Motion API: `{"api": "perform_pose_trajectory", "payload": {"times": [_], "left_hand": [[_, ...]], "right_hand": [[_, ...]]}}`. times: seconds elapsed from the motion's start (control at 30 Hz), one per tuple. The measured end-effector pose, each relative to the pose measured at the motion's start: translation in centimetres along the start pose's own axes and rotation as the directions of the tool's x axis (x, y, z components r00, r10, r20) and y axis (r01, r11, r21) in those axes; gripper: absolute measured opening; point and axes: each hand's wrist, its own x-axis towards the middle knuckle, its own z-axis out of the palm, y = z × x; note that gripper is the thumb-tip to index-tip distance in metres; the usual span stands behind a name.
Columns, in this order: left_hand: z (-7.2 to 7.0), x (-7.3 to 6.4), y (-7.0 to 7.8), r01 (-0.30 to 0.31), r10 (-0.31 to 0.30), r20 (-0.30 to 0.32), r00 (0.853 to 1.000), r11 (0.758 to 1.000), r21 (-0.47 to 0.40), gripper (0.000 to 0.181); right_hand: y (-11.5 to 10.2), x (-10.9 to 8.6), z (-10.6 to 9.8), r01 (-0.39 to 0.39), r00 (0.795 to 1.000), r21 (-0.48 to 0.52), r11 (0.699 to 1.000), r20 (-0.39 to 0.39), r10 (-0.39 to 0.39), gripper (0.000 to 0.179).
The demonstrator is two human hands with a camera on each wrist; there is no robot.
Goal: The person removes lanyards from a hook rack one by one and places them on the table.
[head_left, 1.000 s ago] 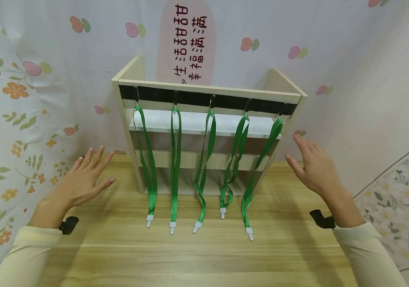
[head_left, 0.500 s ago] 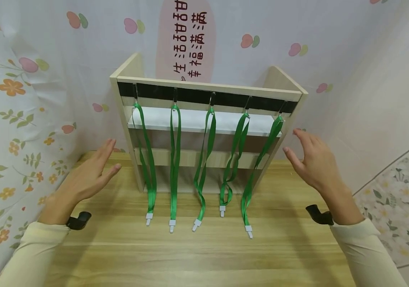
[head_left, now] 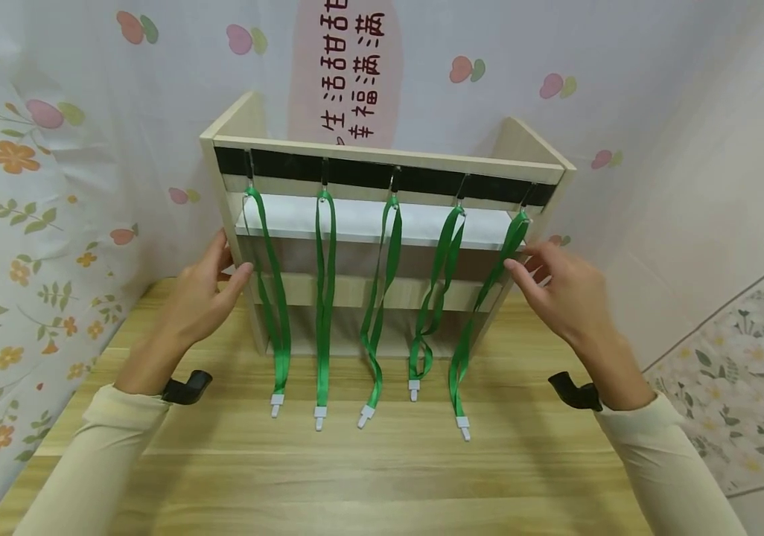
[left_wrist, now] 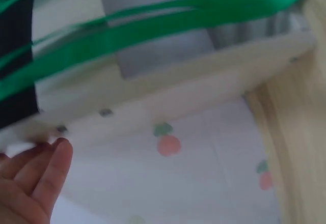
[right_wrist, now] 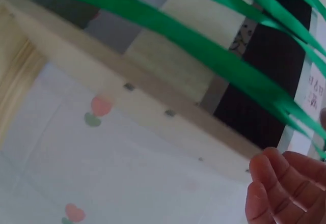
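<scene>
A pale wooden shelf unit (head_left: 382, 292) carries a black strip (head_left: 355, 173) with several hooks along its upper front. From the hooks hang several green lanyards (head_left: 325, 313), each ending in a white clip (head_left: 320, 418). My left hand (head_left: 197, 298) is at the unit's left side panel, with its thumb in front and its fingers by the outer face. My right hand (head_left: 566, 290) is at the right side panel, its thumb near the rightmost lanyard (head_left: 497, 275). Both wrist views show loosely bent fingers by the panel edges; no firm grip is visible.
The unit stands on a wood-grain table (head_left: 368, 484), against a fruit-patterned cloth (head_left: 435, 37) with a pink printed panel. A white board (head_left: 362, 219) lies across the unit behind the lanyards. A flowered curtain (head_left: 13, 246) hangs at the left.
Both hands have moved inward from beside the unit to its side panels. The fingers of my left hand were spread and are now bent. The lanyards hang as before.
</scene>
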Motion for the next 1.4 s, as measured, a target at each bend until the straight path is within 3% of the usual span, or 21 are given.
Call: {"api": "perform_pose_trajectory", "payload": {"times": [0.17, 0.47, 0.6, 0.7, 0.83, 0.93, 1.07, 1.2, 1.4], "left_hand": [[0.5, 0.9, 0.6, -0.055, 0.061, -0.120, 0.991, 0.997, 0.057, 0.029], [0.8, 1.7, 1.4, -0.023, 0.060, -0.181, 0.982, 0.980, 0.199, 0.017], [1.0, 1.8, 1.3, -0.018, 0.059, -0.188, 0.980, 0.976, 0.216, 0.017], [1.1, 1.8, 1.2, -0.028, 0.071, -0.194, 0.978, 0.975, 0.218, 0.017], [1.1, 1.7, 1.2, -0.035, 0.078, -0.199, 0.977, 0.977, 0.212, 0.019], [1.2, 1.7, 1.2, -0.040, 0.085, -0.204, 0.975, 0.975, 0.218, 0.019], [1.3, 1.8, 1.1, -0.042, 0.091, -0.214, 0.973, 0.974, 0.224, 0.019], [1.3, 1.7, 1.1, -0.027, 0.075, -0.218, 0.973, 0.977, 0.214, 0.020], [1.4, 1.7, 1.2, -0.009, 0.058, -0.217, 0.974, 0.976, 0.219, 0.019]], "right_hand": [[-1.1, 1.0, 0.3, -0.035, 0.999, 0.008, 0.999, -0.038, 0.035, 0.029], [-2.1, 2.7, 0.5, -0.096, 0.985, 0.024, 0.995, -0.141, 0.098, 0.027], [-2.2, 2.9, 0.0, -0.119, 0.979, 0.114, 0.986, -0.154, 0.136, 0.022], [-2.2, 2.9, -0.9, -0.151, 0.973, 0.229, 0.962, -0.140, 0.186, 0.017], [-2.1, 2.9, -2.7, -0.220, 0.953, 0.380, 0.899, -0.114, 0.282, 0.017], [-1.8, 2.9, -4.4, -0.288, 0.919, 0.486, 0.825, -0.104, 0.381, 0.017], [-1.1, 3.0, -6.6, -0.318, 0.855, 0.667, 0.674, -0.105, 0.508, 0.017], [-0.3, 3.4, -8.5, -0.271, 0.807, 0.788, 0.553, -0.127, 0.576, 0.020], [1.6, 4.5, -10.4, -0.261, 0.762, 0.818, 0.512, -0.151, 0.630, 0.016]]}}
